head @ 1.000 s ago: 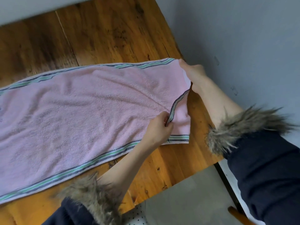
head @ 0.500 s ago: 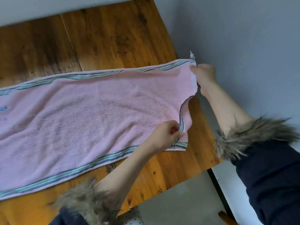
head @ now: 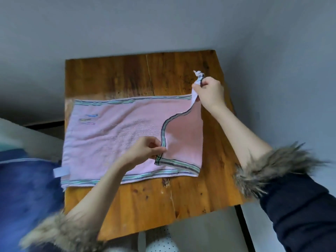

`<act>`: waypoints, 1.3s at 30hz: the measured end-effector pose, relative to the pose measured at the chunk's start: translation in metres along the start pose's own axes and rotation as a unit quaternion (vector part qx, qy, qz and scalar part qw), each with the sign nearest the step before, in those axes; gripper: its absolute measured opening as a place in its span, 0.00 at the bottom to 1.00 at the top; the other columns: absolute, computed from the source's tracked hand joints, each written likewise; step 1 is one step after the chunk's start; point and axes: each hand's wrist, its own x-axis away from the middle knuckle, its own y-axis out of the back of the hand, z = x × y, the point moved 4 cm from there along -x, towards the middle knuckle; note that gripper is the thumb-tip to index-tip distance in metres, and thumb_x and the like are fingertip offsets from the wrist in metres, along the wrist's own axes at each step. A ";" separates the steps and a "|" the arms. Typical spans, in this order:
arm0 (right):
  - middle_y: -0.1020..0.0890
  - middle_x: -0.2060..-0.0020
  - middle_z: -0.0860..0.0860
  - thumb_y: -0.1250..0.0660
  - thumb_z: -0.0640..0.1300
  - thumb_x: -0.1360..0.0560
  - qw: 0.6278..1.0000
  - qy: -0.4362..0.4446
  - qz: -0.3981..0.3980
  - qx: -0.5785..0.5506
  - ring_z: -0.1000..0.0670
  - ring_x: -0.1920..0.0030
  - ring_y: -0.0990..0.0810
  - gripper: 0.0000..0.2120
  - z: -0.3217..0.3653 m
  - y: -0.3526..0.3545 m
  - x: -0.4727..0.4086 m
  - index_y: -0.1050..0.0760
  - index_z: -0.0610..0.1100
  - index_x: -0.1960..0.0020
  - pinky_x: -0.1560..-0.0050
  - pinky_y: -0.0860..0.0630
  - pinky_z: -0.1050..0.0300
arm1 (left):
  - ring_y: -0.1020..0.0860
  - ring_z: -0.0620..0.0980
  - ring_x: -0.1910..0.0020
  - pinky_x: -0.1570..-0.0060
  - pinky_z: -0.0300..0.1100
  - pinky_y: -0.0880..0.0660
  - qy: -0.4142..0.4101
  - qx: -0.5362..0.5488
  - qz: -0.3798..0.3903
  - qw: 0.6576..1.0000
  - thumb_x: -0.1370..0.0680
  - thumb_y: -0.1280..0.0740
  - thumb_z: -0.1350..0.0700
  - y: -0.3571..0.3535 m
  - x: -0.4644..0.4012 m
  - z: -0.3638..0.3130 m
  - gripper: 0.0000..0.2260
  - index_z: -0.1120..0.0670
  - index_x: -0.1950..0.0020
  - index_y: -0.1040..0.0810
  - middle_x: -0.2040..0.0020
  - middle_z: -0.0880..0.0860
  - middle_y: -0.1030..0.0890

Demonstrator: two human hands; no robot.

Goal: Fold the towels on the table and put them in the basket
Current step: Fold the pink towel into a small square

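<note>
Pink towel [head: 116, 135] lies on the worktop [head: 181, 195], left hand [head: 143, 150] and right hand [head: 209, 93] each pinching an end corner; carry both evenly leftward to align edges

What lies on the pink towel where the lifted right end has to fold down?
Nothing visible. The left hand and right hand pinch the pink towel by its end corners, and the flat part ahead shows only bare cloth. No basket is in view.
</note>
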 end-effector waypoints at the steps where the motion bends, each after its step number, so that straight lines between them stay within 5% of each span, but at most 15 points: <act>1: 0.26 0.66 0.52 0.35 0.43 0.24 1.000 0.011 0.007 0.001 0.59 0.69 0.28 0.07 0.019 -0.010 0.006 0.28 0.41 0.59 0.77 0.38 0.77 | 0.29 0.41 0.74 0.70 0.33 0.29 0.001 0.011 -0.007 1.000 0.26 0.31 0.63 0.018 0.012 0.003 0.09 0.57 0.65 0.27 0.73 0.48 0.27; 4: 0.25 0.65 0.50 0.35 0.43 0.24 0.998 0.047 0.033 0.010 0.57 0.69 0.29 0.07 0.073 -0.048 0.021 0.28 0.41 0.59 0.76 0.37 0.75 | 0.29 0.40 0.75 0.71 0.31 0.30 0.007 0.039 -0.033 0.999 0.25 0.31 0.63 0.067 0.049 0.016 0.10 0.57 0.65 0.28 0.75 0.45 0.27; 7: 0.25 0.66 0.49 0.35 0.44 0.25 0.995 0.067 0.064 0.025 0.49 0.65 0.28 0.09 0.121 -0.089 0.037 0.29 0.41 0.61 0.68 0.37 0.60 | 0.30 0.40 0.74 0.71 0.31 0.30 0.022 0.045 -0.050 0.997 0.26 0.30 0.62 0.113 0.085 0.033 0.09 0.57 0.64 0.28 0.72 0.47 0.28; 11: 0.24 0.67 0.46 0.36 0.42 0.27 0.990 0.086 0.108 0.028 0.45 0.62 0.29 0.09 0.175 -0.146 0.053 0.30 0.40 0.64 0.66 0.42 0.59 | 0.30 0.40 0.71 0.70 0.31 0.31 0.050 0.033 -0.087 0.994 0.26 0.30 0.60 0.167 0.128 0.066 0.07 0.57 0.62 0.26 0.66 0.52 0.29; 14: 0.21 0.65 0.44 0.37 0.43 0.27 0.986 0.076 0.143 0.026 0.43 0.59 0.23 0.09 0.198 -0.190 0.063 0.29 0.40 0.63 0.60 0.33 0.56 | 0.29 0.45 0.65 0.65 0.34 0.30 0.074 0.065 -0.122 0.988 0.26 0.30 0.59 0.195 0.147 0.098 0.06 0.58 0.61 0.25 0.63 0.54 0.27; 20: 0.18 0.57 0.43 0.37 0.43 0.26 0.977 -0.015 0.211 -0.036 0.45 0.58 0.18 0.07 0.180 -0.263 0.080 0.25 0.40 0.51 0.47 0.22 0.45 | 0.21 0.50 0.58 0.52 0.47 0.21 0.152 0.075 -0.250 0.953 0.26 0.31 0.57 0.215 0.146 0.154 0.04 0.58 0.54 0.21 0.56 0.55 0.18; 23: 0.19 0.48 0.42 0.39 0.46 0.24 0.970 0.010 0.227 0.090 0.41 0.46 0.22 0.13 0.148 -0.276 0.081 0.25 0.39 0.45 0.43 0.27 0.52 | 0.22 0.55 0.49 0.47 0.45 0.27 0.181 -0.047 -0.306 0.933 0.24 0.37 0.59 0.212 0.138 0.166 0.09 0.57 0.45 0.22 0.48 0.56 0.20; 26: 0.24 0.40 0.39 0.40 0.44 0.22 0.941 0.028 0.262 0.214 0.39 0.38 0.28 0.17 0.104 -0.278 0.079 0.29 0.37 0.36 0.41 0.33 0.54 | 0.26 0.57 0.45 0.43 0.45 0.32 0.122 -0.121 -0.326 0.929 0.23 0.40 0.62 0.198 0.130 0.165 0.12 0.59 0.40 0.25 0.43 0.59 0.25; 28: 0.29 0.35 0.37 0.41 0.43 0.23 0.908 0.052 0.294 0.295 0.38 0.35 0.32 0.20 0.074 -0.275 0.080 0.33 0.36 0.33 0.37 0.36 0.52 | 0.29 0.57 0.41 0.40 0.46 0.34 0.078 -0.199 -0.320 0.923 0.22 0.42 0.62 0.184 0.123 0.160 0.14 0.57 0.38 0.26 0.40 0.57 0.27; 33: 0.62 0.24 0.47 0.43 0.49 0.21 0.838 0.023 0.374 0.397 0.42 0.25 0.61 0.32 0.011 -0.256 0.103 0.57 0.52 0.23 0.28 0.46 0.39 | 0.43 0.53 0.26 0.29 0.47 0.43 0.066 -0.293 -0.173 0.938 0.21 0.43 0.55 0.145 0.099 0.168 0.22 0.53 0.26 0.39 0.25 0.55 0.41; 39: 0.59 0.24 0.48 0.41 0.51 0.22 0.859 0.001 0.345 0.379 0.43 0.25 0.57 0.33 -0.001 -0.236 0.125 0.56 0.54 0.24 0.30 0.41 0.42 | 0.55 0.53 0.24 0.27 0.57 0.49 0.107 -0.348 -0.131 0.922 0.19 0.45 0.51 0.138 0.091 0.176 0.22 0.53 0.26 0.44 0.22 0.52 0.53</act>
